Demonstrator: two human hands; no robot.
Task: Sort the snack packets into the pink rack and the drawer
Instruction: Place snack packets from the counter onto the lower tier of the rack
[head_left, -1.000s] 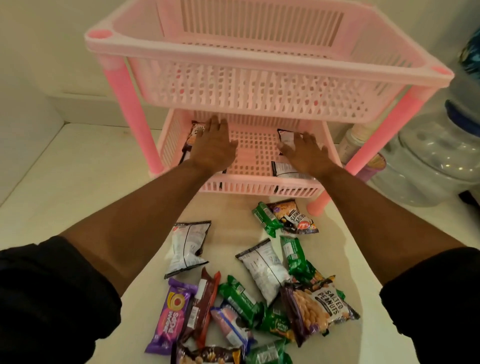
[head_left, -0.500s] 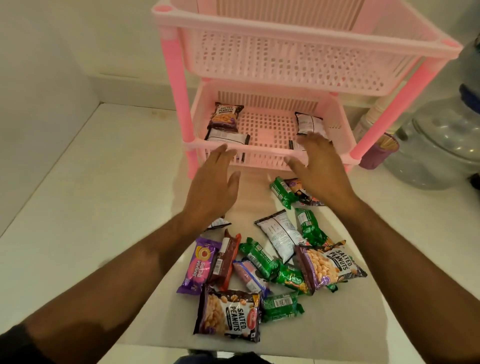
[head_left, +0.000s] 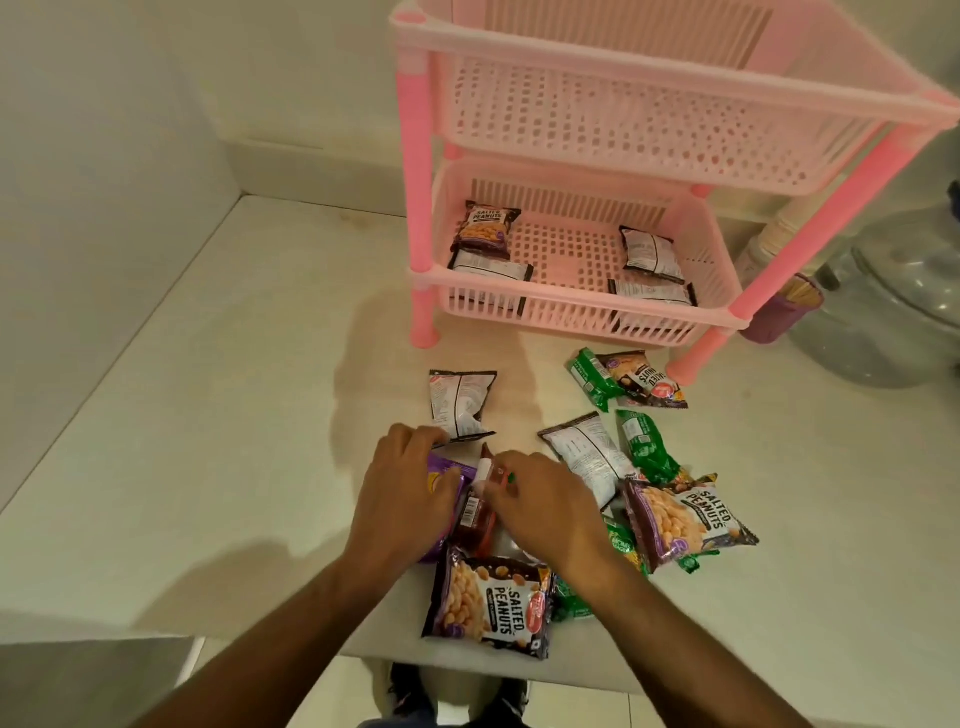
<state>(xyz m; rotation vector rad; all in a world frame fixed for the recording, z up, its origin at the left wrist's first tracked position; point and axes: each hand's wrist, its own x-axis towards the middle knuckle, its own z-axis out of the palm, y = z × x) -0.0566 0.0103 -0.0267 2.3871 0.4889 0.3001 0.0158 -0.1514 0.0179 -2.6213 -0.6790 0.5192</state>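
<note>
While both hands are low over the pile, the right hand (head_left: 540, 512) pinches the top of a dark red packet (head_left: 475, 519), a narrow grip. The left hand (head_left: 402, 496) has its fingers curled on a purple packet (head_left: 441, 473) beside it. The red packet's long axis runs 12 to 6 o'clock, glossy and crinkled. The pink rack (head_left: 571, 306), of perforated plastic, stands at 1 o'clock on the counter (head_left: 208, 415).

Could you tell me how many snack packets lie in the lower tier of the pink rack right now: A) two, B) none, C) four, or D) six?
C: in the pink rack's lower tier, two packets lie at the left and two at the right.
</note>
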